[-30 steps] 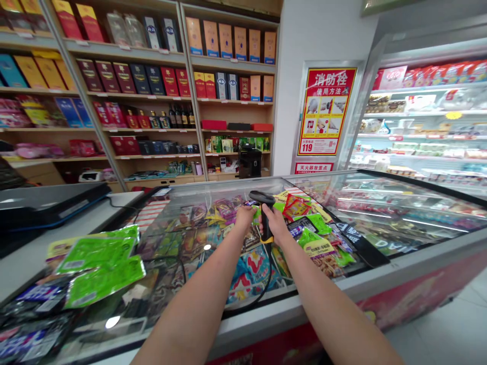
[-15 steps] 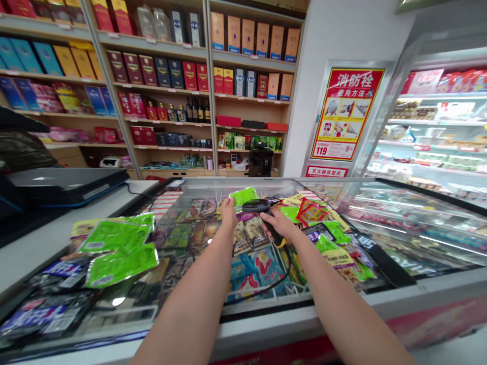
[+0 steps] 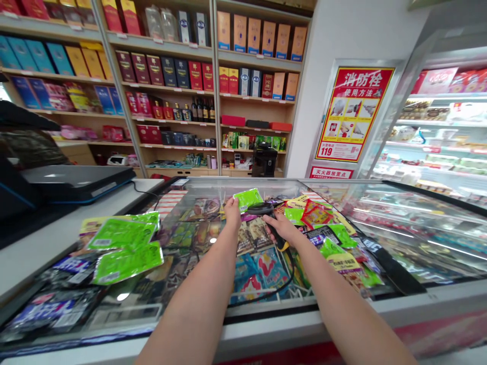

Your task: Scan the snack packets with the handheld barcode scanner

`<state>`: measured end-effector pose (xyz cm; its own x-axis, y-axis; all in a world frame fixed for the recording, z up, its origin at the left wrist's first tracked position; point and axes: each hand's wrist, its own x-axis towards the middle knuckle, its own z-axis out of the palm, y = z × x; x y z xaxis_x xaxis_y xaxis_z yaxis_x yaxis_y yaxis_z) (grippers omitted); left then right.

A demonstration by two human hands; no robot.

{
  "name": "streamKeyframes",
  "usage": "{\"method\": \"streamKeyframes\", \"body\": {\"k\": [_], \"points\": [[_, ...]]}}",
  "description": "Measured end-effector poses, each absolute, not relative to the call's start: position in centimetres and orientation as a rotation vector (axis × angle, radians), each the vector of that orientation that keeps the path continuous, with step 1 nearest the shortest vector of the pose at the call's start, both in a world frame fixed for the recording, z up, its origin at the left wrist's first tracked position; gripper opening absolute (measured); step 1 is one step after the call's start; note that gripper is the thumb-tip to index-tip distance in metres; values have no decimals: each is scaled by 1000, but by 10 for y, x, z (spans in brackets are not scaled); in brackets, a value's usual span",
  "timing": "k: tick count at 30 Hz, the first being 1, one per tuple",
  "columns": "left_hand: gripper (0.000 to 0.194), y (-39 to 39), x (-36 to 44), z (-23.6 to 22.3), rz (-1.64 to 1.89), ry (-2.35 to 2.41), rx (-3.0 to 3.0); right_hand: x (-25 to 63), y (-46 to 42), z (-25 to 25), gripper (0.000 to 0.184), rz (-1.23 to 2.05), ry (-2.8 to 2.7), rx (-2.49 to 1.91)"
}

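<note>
Through the head camera I see my left hand pinching a lime-green snack packet by its lower edge, fingers closed on it. My right hand is closed around the handle of a black corded barcode scanner, its head just beside the packet. Both hover over the glass top of a chest freezer, with snack packets spread across it. More green packets lie toward the left, near a white counter; boxed liquor fills wooden shelves beyond.

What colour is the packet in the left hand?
Bright green packet, best seen in the head view.
</note>
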<state>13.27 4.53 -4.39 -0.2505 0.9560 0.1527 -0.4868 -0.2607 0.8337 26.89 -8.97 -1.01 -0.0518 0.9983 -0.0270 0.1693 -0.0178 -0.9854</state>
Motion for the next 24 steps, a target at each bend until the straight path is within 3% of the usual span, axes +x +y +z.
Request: {"method": "streamKeyframes", "body": {"k": [17,24], "points": [[21,48,129,-42,1725,856,836,255,-91,-9,33,1272,-1258,-1201],[20,48,37,-5,1777,1062,982,207,-86,8,36,1319,-1246,-1079]]}}
